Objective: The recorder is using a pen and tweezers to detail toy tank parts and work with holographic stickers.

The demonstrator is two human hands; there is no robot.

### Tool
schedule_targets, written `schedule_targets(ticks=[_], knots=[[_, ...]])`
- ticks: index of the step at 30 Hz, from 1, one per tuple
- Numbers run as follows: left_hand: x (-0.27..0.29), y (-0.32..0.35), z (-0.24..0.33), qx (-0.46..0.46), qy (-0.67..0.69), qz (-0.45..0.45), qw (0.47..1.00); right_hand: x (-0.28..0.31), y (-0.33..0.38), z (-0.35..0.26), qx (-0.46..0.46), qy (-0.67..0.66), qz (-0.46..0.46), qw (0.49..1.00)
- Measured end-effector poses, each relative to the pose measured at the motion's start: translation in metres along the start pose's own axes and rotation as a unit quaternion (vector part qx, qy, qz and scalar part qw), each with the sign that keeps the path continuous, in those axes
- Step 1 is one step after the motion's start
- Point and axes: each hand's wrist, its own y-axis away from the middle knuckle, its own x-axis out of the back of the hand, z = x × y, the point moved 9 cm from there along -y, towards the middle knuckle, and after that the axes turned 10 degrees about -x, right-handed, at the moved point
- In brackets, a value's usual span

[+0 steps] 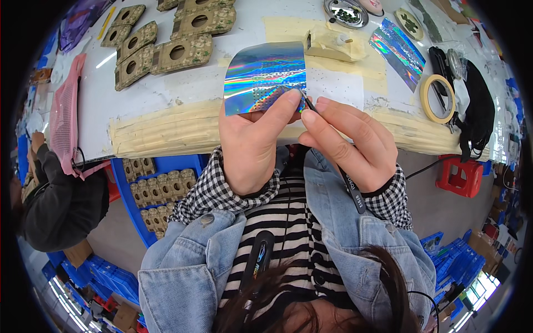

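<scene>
My left hand (247,147) is closed on a shiny rainbow-silver sticker sheet (266,61), its thumb pressed on the lower right part. Rows of small dark dots run across that sheet, which bends slightly above the table's front edge. Between the fingers of my right hand (355,141) is a slim pair of black tweezers (352,191). Their tip meets the sheet's lower right corner beside my left thumb. Whether a small piece sits in the tip is too fine to make out.
Camouflage-patterned casings (191,53) with round holes lie at the back left, near a pink mesh bag (68,114). At right are another shiny sheet (397,50), a tape roll (426,100) and a metal dish (333,6) of small dark parts. Below left stands a blue crate (125,191); a person's dark sleeve (69,194) is nearby.
</scene>
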Motion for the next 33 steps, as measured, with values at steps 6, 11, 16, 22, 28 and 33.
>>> schedule_targets(ticks=[6,11,16,22,28,33], knots=[[0.001,0.000,-0.001,0.001,0.005,0.006,1.000,-0.001,0.001,0.000,-0.005,-0.001,-0.004,1.000],[0.001,0.000,-0.001,-0.005,-0.006,-0.009,1.000,0.000,0.001,0.001,-0.014,-0.002,-0.009,1.000],[0.003,0.000,-0.002,-0.002,-0.003,0.003,1.000,0.002,0.000,0.003,-0.025,-0.013,-0.014,0.999],[0.023,-0.007,0.006,-0.047,-0.011,0.068,0.997,-0.003,0.008,0.020,-0.084,-0.023,-0.026,0.996],[0.030,-0.007,0.011,-0.082,-0.019,0.091,0.992,-0.018,0.020,0.044,-0.165,-0.023,-0.032,0.985],[0.027,-0.006,0.010,-0.082,-0.019,0.067,0.994,-0.022,0.022,0.051,-0.203,-0.017,-0.049,0.978]])
